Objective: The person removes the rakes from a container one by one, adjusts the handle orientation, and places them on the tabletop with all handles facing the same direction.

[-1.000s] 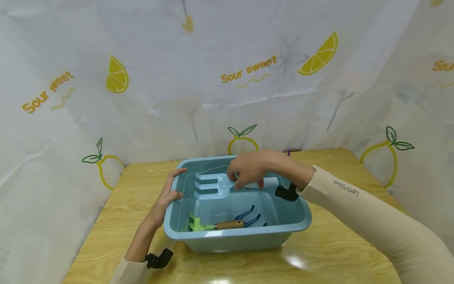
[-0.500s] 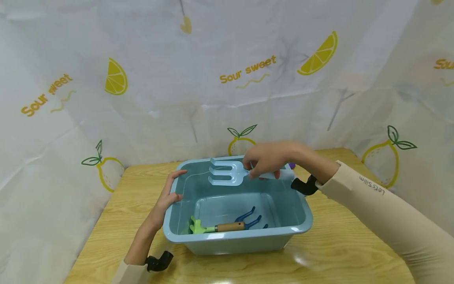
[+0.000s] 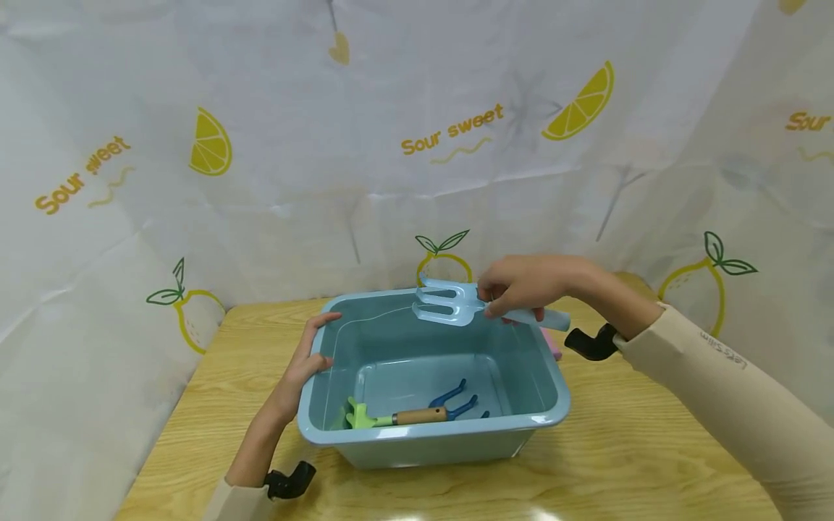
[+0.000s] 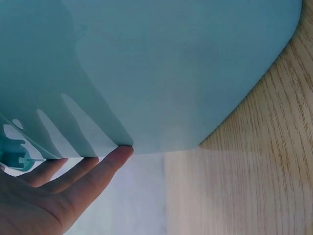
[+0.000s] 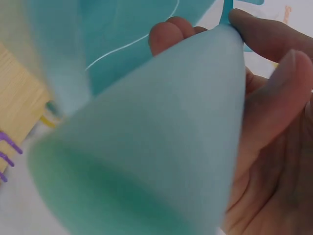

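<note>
My right hand (image 3: 528, 284) grips a light-blue garden hand fork (image 3: 464, 302) by its handle, above the back right rim of a blue plastic basin (image 3: 436, 430). Its prongs point left. The wide end of the handle (image 5: 146, 132) fills much of the right wrist view. My left hand (image 3: 301, 370) holds the basin's left rim, thumb on the inner side. In the left wrist view, extended fingers (image 4: 103, 172) touch the outer wall. Inside, along the front wall, lie a wooden handle (image 3: 420, 415), blue curved prongs (image 3: 464, 405) and a light-green pronged head (image 3: 360, 414).
The basin stands on a wood-grain table (image 3: 208, 412). Something pink (image 3: 552, 343) shows past its right end. Purple prongs (image 5: 9, 151) appear at the left edge of the right wrist view. A white cloth with lemon prints (image 3: 313, 159) hangs behind the table.
My right hand has lifted the hand fork from inside the basin up and to the right, to above the back right rim. The left hand keeps its place on the left rim.
</note>
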`<state>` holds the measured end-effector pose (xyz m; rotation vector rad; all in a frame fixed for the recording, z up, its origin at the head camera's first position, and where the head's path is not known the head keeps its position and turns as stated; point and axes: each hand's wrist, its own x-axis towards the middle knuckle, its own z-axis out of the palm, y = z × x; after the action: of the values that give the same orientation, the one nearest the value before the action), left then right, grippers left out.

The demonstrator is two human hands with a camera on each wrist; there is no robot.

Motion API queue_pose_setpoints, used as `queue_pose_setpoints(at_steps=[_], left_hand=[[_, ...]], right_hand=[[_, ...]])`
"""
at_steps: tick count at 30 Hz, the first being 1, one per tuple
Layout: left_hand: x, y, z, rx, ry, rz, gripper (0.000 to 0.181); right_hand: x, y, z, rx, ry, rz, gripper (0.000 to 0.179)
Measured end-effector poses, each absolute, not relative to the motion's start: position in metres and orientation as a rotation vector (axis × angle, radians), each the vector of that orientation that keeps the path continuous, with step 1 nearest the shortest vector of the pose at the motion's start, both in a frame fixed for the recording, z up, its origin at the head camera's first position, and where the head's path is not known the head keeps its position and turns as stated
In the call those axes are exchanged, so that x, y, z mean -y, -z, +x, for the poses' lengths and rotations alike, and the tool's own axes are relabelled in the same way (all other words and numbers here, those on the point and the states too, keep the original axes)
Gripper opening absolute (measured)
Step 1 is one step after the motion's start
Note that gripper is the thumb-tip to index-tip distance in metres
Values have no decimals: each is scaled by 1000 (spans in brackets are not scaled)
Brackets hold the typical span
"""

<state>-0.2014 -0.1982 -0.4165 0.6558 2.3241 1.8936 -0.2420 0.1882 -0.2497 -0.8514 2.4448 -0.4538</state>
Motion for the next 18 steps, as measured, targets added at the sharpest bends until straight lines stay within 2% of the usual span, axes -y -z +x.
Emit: queue_pose_setpoints(at_steps=[18], left_hand=[[198, 417, -200, -2343, -1889, 631, 71]], right_hand=[[-243, 264, -251, -2505, 629, -657, 17]])
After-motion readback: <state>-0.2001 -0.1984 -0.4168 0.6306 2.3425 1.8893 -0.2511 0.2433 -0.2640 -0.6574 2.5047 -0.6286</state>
